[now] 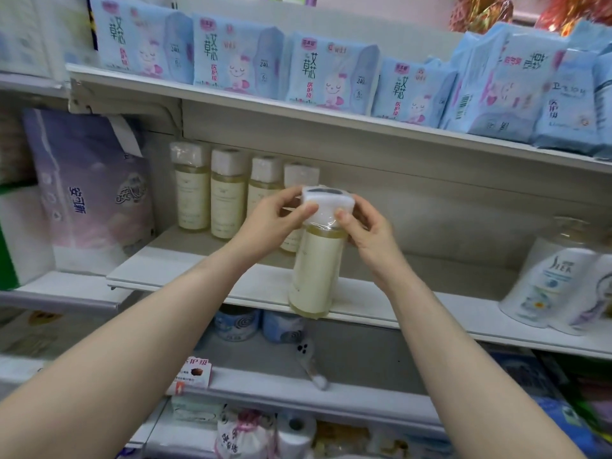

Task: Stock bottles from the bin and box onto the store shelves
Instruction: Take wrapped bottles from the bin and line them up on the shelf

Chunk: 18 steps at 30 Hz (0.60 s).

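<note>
The left hand [271, 223] and the right hand [367, 240] pinch the white cap [326, 200] of a pale yellow bottle [314, 270] from either side. It is upright at the near edge of the middle shelf [198, 270]. Four matching bottles [228, 193] stand farther back, to its left. Blue packs [331, 71] line the shelf above.

Pad packs [238, 61]: pale blue with pink cartoon faces, standing in a row along the top shelf [298, 114], close to its front edge.
Purple tissue pack [89, 180]: big, upright, over in the left bay.
Blue tins [236, 324]: two round ones with a swirl print, side by side at the back of the lower shelf [331, 395].
Red-and-white tag [193, 376]: at that shelf's front edge.
Toilet roll [296, 432]: down at the bottom, beside a pink-tied pouch [245, 432].
</note>
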### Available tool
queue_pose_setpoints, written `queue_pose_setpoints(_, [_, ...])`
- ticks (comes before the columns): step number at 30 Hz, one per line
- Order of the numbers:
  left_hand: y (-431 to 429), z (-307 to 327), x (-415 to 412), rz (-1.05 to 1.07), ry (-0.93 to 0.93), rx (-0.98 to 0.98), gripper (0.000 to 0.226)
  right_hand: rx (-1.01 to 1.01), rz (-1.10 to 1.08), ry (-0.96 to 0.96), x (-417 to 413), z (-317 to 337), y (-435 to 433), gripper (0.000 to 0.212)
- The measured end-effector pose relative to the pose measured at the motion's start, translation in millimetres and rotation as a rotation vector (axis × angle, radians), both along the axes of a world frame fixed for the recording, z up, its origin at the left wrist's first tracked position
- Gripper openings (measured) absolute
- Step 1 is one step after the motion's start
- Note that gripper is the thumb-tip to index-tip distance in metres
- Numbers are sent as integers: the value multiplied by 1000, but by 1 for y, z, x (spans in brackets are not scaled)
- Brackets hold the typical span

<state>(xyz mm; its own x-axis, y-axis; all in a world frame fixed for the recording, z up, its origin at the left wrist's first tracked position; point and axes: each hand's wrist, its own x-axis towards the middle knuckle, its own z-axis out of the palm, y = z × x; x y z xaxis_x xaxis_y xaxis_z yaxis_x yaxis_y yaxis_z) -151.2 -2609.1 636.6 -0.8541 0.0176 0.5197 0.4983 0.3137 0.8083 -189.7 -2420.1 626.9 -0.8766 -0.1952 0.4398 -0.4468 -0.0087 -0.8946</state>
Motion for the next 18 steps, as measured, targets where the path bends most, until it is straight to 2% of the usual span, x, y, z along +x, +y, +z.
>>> queue_pose_setpoints(9, [-4,-52,8,-114,-167,-32,35,-179,-142,59,36,-49,-19,37])
queue_pose_setpoints(14, [-5,-84,9,-186,-270,12,41,43,-209,-9,57,-96,-22,73])
queue_pose_setpoints(18, [-1,-94,9,-212,-325,98,52,190,-379,-33,61,-109,-20,66])
